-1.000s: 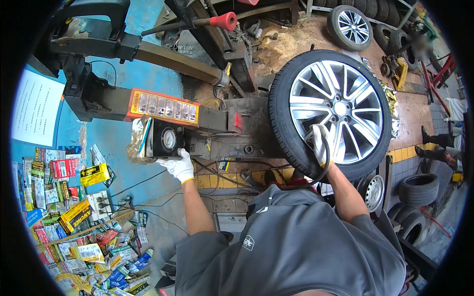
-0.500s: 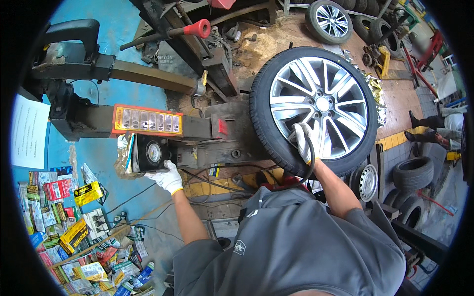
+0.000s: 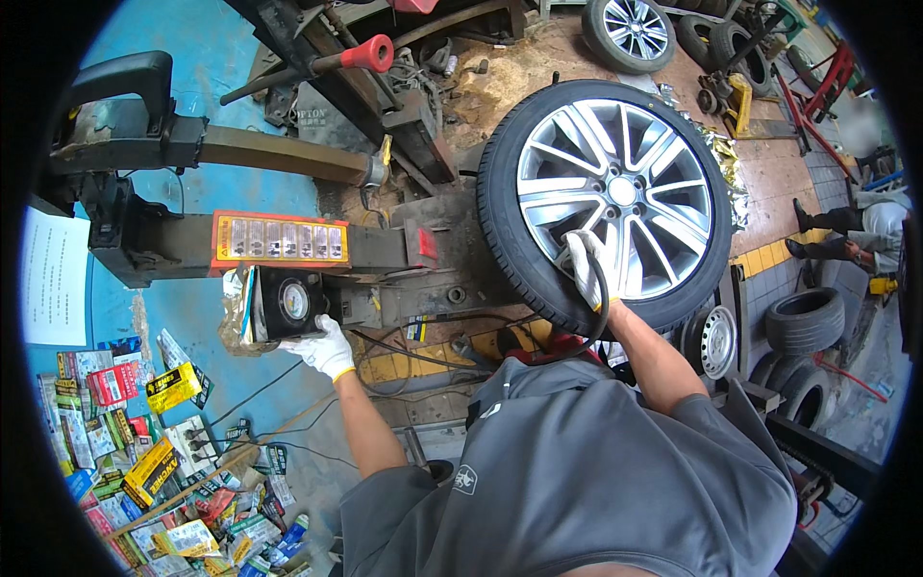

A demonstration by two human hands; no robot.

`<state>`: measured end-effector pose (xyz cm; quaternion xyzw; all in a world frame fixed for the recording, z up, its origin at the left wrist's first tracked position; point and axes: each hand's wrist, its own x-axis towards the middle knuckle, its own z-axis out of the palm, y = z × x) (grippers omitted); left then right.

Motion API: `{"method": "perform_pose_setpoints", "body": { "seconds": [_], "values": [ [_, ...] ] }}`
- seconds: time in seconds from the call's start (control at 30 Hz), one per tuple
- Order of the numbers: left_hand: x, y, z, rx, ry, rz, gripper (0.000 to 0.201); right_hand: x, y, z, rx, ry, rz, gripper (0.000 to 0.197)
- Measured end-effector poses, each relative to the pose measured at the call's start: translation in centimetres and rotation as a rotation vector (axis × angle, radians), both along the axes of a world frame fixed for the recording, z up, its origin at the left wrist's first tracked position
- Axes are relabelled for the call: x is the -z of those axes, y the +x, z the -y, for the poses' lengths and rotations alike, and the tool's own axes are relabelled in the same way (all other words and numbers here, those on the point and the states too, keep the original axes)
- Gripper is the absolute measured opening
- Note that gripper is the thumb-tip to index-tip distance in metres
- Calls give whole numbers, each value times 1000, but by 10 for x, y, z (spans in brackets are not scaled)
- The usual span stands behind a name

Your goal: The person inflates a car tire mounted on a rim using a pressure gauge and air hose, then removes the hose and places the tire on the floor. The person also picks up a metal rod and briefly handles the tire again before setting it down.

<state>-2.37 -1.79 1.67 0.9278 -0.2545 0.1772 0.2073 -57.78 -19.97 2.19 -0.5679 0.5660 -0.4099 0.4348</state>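
Note:
My left hand [image 3: 323, 349], in a white glove, grips the lower right corner of a black pressure gauge box [image 3: 269, 313]. Its thumb is on the side and its fingers lie underneath. A round dial [image 3: 295, 301] faces up on the box. On the right, a wheel with a black tyre [image 3: 502, 216] and a silver multi-spoke rim [image 3: 624, 190] rests in front of me. My right hand [image 3: 586, 269], also gloved, is closed around the end of a black air hose [image 3: 600, 325] at the lower left of the rim. The hose tip is hidden by the glove.
A tyre machine's metal arm [image 3: 288, 154] and a red-ended lever [image 3: 380, 54] stand at the far left. Colourful cards [image 3: 144, 462] cover the left wall. Another wheel [image 3: 632, 37], loose tyres [image 3: 806, 320] and a steel rim [image 3: 717, 348] lie around. A person [image 3: 846, 236] is at far right.
The view has shifted slightly, so the wheel and machine sit a little further left and up. Both hands keep their places on the gauge box and at the rim.

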Motion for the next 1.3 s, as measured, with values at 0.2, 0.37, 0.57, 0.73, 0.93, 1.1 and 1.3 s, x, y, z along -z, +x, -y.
{"method": "perform_pose_setpoints", "body": {
  "seconds": [0.2, 0.37, 0.57, 0.73, 0.93, 1.1, 1.3],
  "values": [
    [-1, 1, 0, -14, 17, 10, 130, -4, 0, -1, -18, -22, -49, 28],
    [-4, -3, 4, 9, -36, 8, 127, -12, 2, -2, -5, -23, -67, 29],
    [-2, -4, -1, 40, -97, 75, 123, -19, -3, -3, -23, -219, -364, 30],
    [-8, -11, 4, 61, -145, 21, 127, -10, 0, -1, 4, -83, -130, 29],
    [10, 7, -1, 18, -113, 100, 128, -7, 0, -1, 6, -33, -66, 29],
    [5, 2, 2, -6, -109, 36, 127, -12, 0, -1, 10, -52, -122, 30],
    [0, -1, 2, 36, -195, 126, 129, -18, 0, -3, 17, -23, -101, 30]
  ]
}}
